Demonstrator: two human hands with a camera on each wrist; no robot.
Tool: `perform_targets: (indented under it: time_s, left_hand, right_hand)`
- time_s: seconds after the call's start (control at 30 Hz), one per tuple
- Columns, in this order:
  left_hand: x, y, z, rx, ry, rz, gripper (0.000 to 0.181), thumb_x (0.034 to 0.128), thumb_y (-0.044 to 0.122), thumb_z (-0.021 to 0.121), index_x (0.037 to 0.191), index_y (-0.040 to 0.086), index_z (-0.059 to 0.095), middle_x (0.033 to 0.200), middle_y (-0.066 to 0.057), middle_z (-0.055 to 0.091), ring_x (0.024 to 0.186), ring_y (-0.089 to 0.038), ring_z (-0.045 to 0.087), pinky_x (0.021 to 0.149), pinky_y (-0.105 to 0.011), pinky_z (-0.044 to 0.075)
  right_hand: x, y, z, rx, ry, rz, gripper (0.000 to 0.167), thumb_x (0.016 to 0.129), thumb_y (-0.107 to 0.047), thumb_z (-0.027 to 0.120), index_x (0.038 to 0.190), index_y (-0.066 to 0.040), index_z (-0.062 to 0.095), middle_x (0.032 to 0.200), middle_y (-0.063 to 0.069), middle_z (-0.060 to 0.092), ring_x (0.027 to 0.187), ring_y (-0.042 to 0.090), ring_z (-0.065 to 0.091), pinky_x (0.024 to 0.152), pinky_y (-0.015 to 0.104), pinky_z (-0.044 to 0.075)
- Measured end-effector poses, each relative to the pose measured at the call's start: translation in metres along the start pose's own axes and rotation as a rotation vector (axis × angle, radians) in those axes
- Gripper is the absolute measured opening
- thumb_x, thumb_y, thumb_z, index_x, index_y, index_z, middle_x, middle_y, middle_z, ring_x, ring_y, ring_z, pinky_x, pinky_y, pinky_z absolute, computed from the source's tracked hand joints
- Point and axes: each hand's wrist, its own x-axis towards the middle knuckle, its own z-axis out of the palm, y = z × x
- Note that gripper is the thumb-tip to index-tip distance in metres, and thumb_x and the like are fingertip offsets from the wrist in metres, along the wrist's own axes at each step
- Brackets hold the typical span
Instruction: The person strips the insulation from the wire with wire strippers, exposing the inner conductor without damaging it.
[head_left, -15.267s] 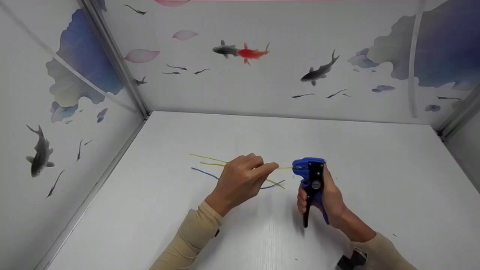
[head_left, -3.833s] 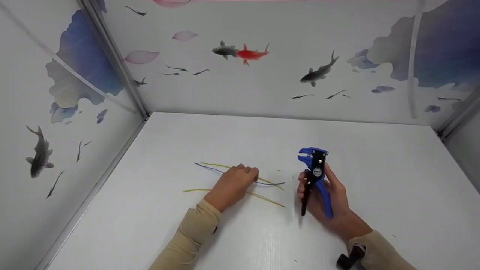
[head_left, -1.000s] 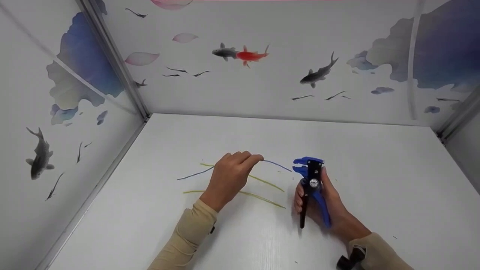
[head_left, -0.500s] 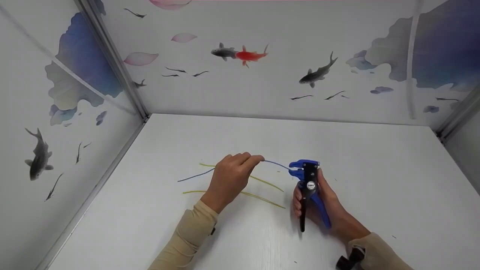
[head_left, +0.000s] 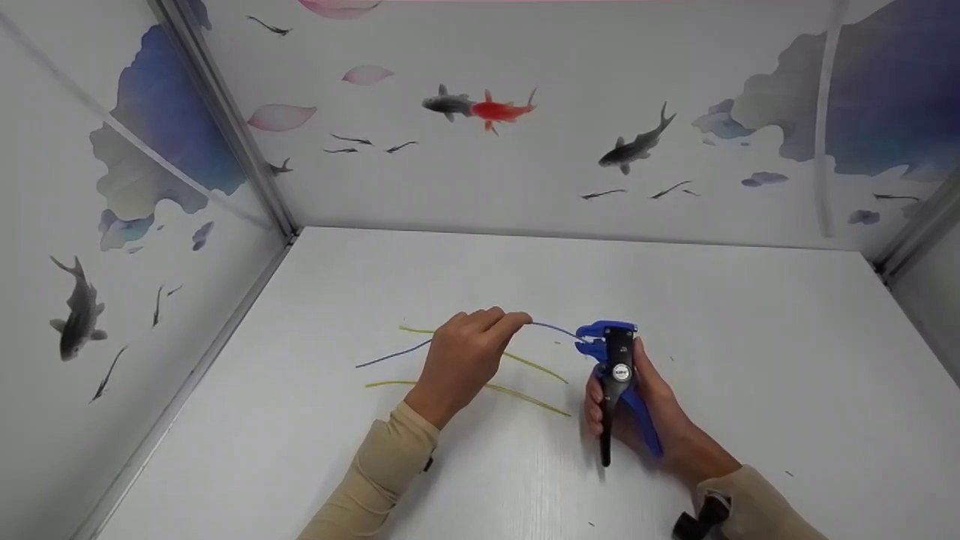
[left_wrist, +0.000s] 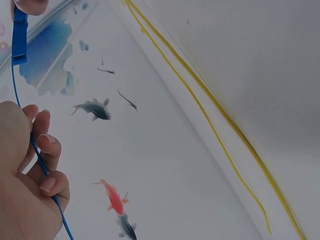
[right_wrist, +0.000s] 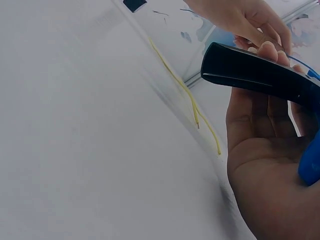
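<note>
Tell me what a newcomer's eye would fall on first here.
Probably the blue-and-black tool held in the right grip, with the blue wire that the left grip pinches reaching its jaws. Next comes the red fish printed on the back wall, then the yellow wires lying on the table.

Red fish (head_left: pixel 501 112) on a white wall (head_left: pixel 480 187)

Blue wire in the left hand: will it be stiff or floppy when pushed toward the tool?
Probably springy rather than limp: the blue wire spans from the left hand to the tool with only a gentle bend. Being so thin, it may bow if pushed hard. It's likely light, too, given that slimness.
</note>
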Motion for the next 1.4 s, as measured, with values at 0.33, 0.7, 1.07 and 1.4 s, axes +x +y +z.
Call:
perform_targets:
  time_s: [0.33,0.7,1.07,1.4]
  left_hand:
    - [-0.001,-0.001,0.000,-0.008,-0.012,0.005,0.019,0.1059,0.017,0.073,0.123,0.023,0.079,0.093,0.005,0.080,0.075,-0.011,0.073,0.064,-0.023,0.056]
    - [-0.003,0.001,0.003,-0.031,-0.001,-0.004,0.019,0.1060,0.018,0.072,0.122,0.024,0.080,0.088,0.005,0.080,0.067,-0.011,0.072,0.065,-0.023,0.059]
    - [-0.003,0.013,0.003,-0.048,0.002,-0.048,0.017,0.1045,0.019,0.075,0.119,0.023,0.081,0.084,0.005,0.080,0.068,-0.010,0.075,0.061,-0.020,0.058]
    - [-0.003,0.015,0.004,-0.030,0.018,-0.036,0.017,0.1032,0.017,0.076,0.118,0.023,0.082,0.082,0.007,0.079,0.066,-0.008,0.073,0.059,-0.021,0.057]
  right_hand:
    - [-0.001,-0.001,0.001,0.008,-0.010,-0.006,0.091,0.107,-0.071,-0.002,0.109,-0.009,0.064,0.099,0.001,0.070,0.091,0.016,0.068,0.084,0.034,0.058]
    - [-0.001,0.001,0.000,0.018,0.007,-0.050,0.089,0.109,-0.068,-0.001,0.109,-0.006,0.064,0.097,0.003,0.071,0.090,0.017,0.070,0.083,0.036,0.060]
    - [0.000,0.001,-0.003,0.036,-0.017,-0.065,0.091,0.108,-0.070,-0.002,0.112,-0.008,0.065,0.100,0.002,0.071,0.093,0.018,0.069,0.087,0.035,0.058]
    - [0.000,0.002,-0.003,0.029,-0.020,-0.067,0.092,0.107,-0.071,-0.003,0.108,-0.009,0.065,0.097,0.001,0.070,0.090,0.017,0.069,0.085,0.034,0.057]
